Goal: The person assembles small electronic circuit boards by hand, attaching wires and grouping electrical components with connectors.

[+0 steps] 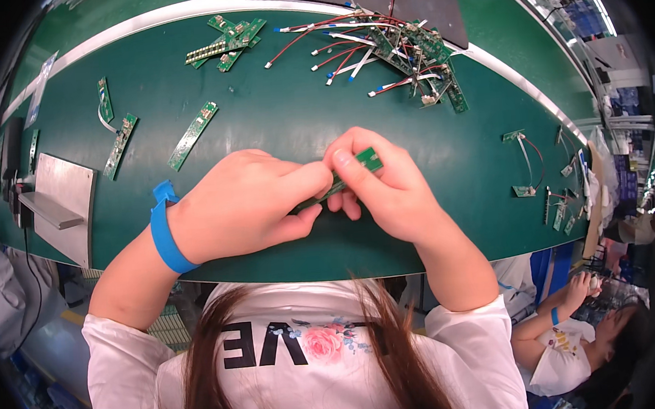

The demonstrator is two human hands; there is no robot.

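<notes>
Between my two hands, above the green work surface, is a narrow green circuit board [370, 160]. My right hand [383, 181] pinches it near its far right end, thumb on top. My left hand [259, 202], with a blue band round the wrist, has its fingers closed on the board's nearer left part. Those fingers hide most of the board's middle. A single green board [193, 136] lies on the surface just beyond my left hand. Farther left, two boards [121, 147] lie joined by a white cable.
At the back lie a small stack of boards [226, 41] and a heap of boards with red and white wires [415, 50]. A metal stand [62, 208] is at the left edge. Several wired boards [524, 190] lie at right. Another person [568, 339] sits at lower right.
</notes>
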